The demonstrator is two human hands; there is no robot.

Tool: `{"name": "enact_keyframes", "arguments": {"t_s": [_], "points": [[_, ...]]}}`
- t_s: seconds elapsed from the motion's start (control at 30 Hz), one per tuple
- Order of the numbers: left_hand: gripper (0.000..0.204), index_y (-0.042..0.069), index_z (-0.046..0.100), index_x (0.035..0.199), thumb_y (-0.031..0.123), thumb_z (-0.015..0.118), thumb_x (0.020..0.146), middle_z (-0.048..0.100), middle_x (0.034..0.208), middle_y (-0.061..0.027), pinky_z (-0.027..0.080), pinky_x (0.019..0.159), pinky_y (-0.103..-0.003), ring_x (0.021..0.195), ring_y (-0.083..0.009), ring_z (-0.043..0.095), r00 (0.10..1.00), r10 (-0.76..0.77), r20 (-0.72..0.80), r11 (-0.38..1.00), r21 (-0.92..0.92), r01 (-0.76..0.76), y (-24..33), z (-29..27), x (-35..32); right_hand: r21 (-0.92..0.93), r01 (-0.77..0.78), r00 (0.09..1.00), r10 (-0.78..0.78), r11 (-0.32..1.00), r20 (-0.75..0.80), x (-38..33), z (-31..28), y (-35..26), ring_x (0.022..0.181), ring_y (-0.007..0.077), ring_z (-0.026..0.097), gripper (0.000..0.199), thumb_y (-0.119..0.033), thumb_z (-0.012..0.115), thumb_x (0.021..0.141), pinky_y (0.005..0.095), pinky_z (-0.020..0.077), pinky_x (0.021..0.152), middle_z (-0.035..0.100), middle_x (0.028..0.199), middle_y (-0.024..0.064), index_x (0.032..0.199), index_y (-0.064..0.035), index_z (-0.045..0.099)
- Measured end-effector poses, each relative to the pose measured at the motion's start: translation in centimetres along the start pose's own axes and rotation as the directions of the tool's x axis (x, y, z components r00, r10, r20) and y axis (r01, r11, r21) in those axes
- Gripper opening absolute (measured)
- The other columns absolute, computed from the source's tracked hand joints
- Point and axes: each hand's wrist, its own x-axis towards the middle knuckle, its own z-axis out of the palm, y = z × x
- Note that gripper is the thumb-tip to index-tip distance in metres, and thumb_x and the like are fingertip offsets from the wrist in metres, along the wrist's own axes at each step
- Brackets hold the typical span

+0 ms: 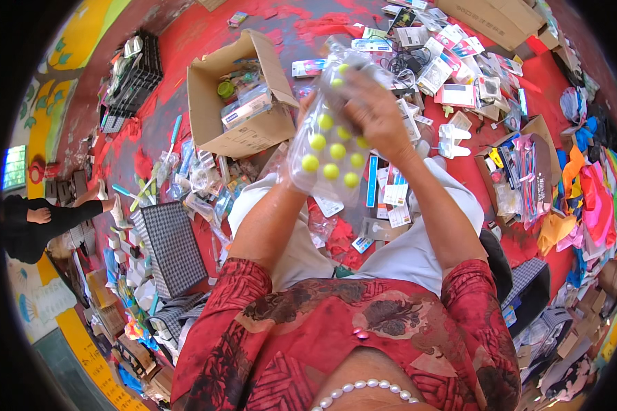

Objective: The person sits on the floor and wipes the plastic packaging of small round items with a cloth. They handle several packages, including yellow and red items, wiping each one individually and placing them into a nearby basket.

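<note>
A clear plastic pack of yellow-green balls [330,170] is held up in front of me, above my lap and tilted. My left hand [288,181] grips its left side, with most of the fingers hidden behind the plastic. Across the upper right of the pack lies my right hand [379,116], its fingers smeared by motion, so their grip is unclear. Just beyond the pack, to the left, stands an open cardboard box [243,135] with packaged goods and a green round item inside. Small packets and a blue strip [371,181] lie between my knees.
Many packaged goods and cables [411,61] are heaped on the red floor ahead. At the right are a carton of packets [538,161] and bright cloths [596,198]. A checkered box [173,250] stands at the left, with a person [55,222] farther off.
</note>
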Motion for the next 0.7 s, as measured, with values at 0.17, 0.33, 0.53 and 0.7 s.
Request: {"name": "enact_keyframes", "arguments": {"t_s": [0.17, 0.33, 0.53, 0.7], "points": [[0.058, 0.006, 0.046, 0.128, 0.047, 0.038, 0.087, 0.056, 0.118, -0.0145, 0.044, 0.095, -0.041, 0.104, -0.029, 0.057, 0.993, 0.083, 0.084, 0.99, 0.105, -0.092, 1.6, 0.8, -0.5, -0.146, 0.223, 0.969, -0.204, 0.964, 0.137, -3.4, 2.2, -4.5, 0.112, 0.0264, 0.051, 0.033, -0.018, 0.061, 0.078, 0.0404, 0.0375, 0.094, 0.058, 0.121, 0.0036, 0.111, -0.0199, 0.064], [0.059, 0.006, 0.047, 0.124, 0.05, 0.048, 0.084, 0.058, 0.111, -0.0132, 0.05, 0.086, -0.036, 0.095, -0.0236, 0.06, 0.996, 0.085, 0.003, 0.962, 0.258, -0.083, 0.8, 1.2, -0.3, -0.071, 0.179, 0.984, -0.18, 0.981, 0.004, -3.2, 1.2, -5.3, 0.087, 0.0249, 0.06, 0.029, -0.004, 0.062, 0.07, 0.0345, 0.048, 0.074, 0.063, 0.101, 0.0045, 0.098, -0.012, 0.064], [0.053, 0.008, 0.051, 0.12, 0.046, 0.053, 0.084, 0.061, 0.105, -0.01, 0.05, 0.083, -0.036, 0.091, -0.0209, 0.061, 0.998, -0.052, -0.03, 0.962, 0.268, 0.058, -0.8, 0.3, 0.8, -0.347, -0.012, 0.975, -0.066, 0.938, -0.211, -0.4, -0.6, -2.8, 0.076, 0.0237, 0.061, 0.021, -0.013, 0.064, 0.07, 0.0354, 0.049, 0.06, 0.061, 0.085, 0.0035, 0.092, -0.0145, 0.062], [0.063, 0.009, 0.048, 0.124, 0.054, 0.054, 0.08, 0.06, 0.109, -0.0099, 0.051, 0.081, -0.038, 0.093, -0.0221, 0.061, 0.993, -0.115, 0.001, 0.901, 0.421, 0.104, -2.8, -0.1, 0.6, -0.333, -0.253, 0.927, 0.129, 0.908, -0.353, 1.6, -3.0, -0.2, 0.075, 0.0238, 0.061, 0.017, -0.012, 0.06, 0.075, 0.033, 0.0477, 0.061, 0.061, 0.085, 0.0043, 0.091, -0.0137, 0.065]]}}
